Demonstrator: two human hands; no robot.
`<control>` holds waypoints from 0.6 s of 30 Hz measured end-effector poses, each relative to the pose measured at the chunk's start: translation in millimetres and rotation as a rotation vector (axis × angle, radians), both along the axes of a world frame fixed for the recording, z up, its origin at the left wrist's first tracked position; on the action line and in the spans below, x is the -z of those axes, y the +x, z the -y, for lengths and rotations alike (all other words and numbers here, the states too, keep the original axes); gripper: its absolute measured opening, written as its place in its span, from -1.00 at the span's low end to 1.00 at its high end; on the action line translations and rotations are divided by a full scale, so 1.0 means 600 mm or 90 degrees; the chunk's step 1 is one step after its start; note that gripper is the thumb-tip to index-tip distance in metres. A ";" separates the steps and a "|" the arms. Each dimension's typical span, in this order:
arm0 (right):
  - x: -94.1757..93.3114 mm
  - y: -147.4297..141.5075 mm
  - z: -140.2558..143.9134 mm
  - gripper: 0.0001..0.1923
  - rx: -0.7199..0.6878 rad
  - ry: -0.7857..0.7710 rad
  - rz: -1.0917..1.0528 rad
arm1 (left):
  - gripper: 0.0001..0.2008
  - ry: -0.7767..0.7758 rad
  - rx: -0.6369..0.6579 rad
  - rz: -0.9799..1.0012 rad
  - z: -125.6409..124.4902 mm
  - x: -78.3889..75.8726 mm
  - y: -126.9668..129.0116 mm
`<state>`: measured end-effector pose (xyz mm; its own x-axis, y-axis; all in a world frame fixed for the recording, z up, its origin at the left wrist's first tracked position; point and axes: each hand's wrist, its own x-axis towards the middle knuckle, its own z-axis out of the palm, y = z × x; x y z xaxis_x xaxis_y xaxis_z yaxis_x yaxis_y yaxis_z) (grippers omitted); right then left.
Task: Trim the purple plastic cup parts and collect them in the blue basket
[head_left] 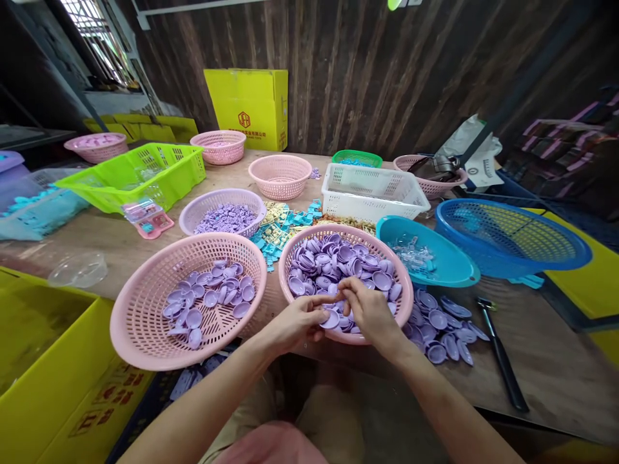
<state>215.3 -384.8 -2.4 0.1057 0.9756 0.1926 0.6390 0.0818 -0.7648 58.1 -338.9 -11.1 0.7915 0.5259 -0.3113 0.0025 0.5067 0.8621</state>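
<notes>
Full pink basket [406, 301]: heaped with purple cups [382, 281], both hands over its near rim. Wide pink basket [133, 316], left of it: smaller batch of the same cups, slotted base showing. Lilac basket [186, 218], behind-left of the full one: small purple parts. Teal bowl [457, 270], just right of it: clear pieces. Loose cups [438, 319] lie on the table against its right side; hammer [503, 364] beyond those.

White basket [372, 206] behind it: contents hard to make out. Yellow carton [62, 361], far left of it, is cut off by the frame edge. Cups under the hands partly hidden.

Left hand [304, 317]: thumb and fingers clamped on one purple cup [331, 319] at the full basket's near rim. Right hand [367, 312]: fingers curled, tips meeting the left's; can't tell whether they're clamped on anything.
</notes>
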 end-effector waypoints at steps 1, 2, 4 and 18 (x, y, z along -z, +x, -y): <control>0.001 -0.005 0.002 -0.79 -0.003 0.039 0.043 | -0.63 -0.043 0.005 0.020 0.001 -0.001 0.002; 0.003 -0.009 0.004 -0.79 -0.011 0.075 0.070 | -0.65 -0.080 0.009 0.042 0.000 -0.003 0.004; 0.006 -0.015 0.007 -0.78 -0.030 0.124 0.071 | -0.73 -0.134 0.016 0.090 -0.001 -0.006 0.007; 0.034 0.011 0.001 -0.64 -0.129 0.074 0.141 | -0.71 -0.160 -0.040 0.122 -0.002 -0.010 0.003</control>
